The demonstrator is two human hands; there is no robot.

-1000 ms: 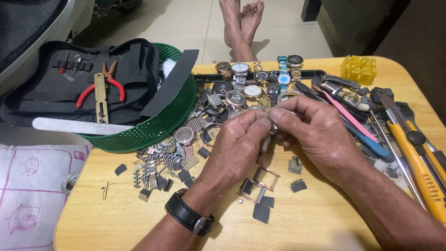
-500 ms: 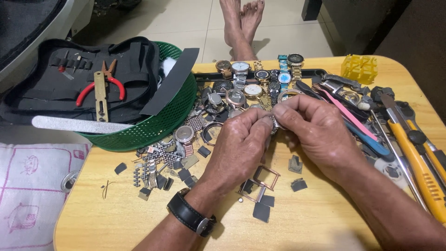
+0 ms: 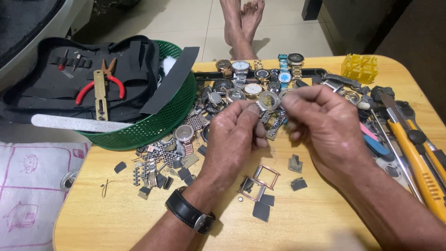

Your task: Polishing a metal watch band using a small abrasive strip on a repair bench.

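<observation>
Item: silver watch case (image 3: 269, 101), round, with a short length of metal bracelet hanging below it. I log it pinched between both hands, raised just above the counter (image 3: 325, 223) in front of the heap of watches.

Left hand (image 3: 234, 135): grip clenched on the case's left edge, thumb and forefinger pressed in; a black wristwatch (image 3: 188, 214) sits on that wrist. I judge this hand is the steadying one.

Right hand (image 3: 323, 125): grip closed on the case's right edge, fingertips bunched, likely so the small part can be worked close to the eye.

Near by, on the counter: square rose-gold bezels (image 3: 260, 182) and dark scraps just below the hands; loose bracelet links (image 3: 155, 162) to the left; yellow-handled tools (image 3: 418, 162) along the right edge, within reach.

Left rear: green mesh basket (image 3: 153, 130) carrying an open black tool pouch (image 3: 69, 79) with red-handled pliers (image 3: 100, 88).
</observation>
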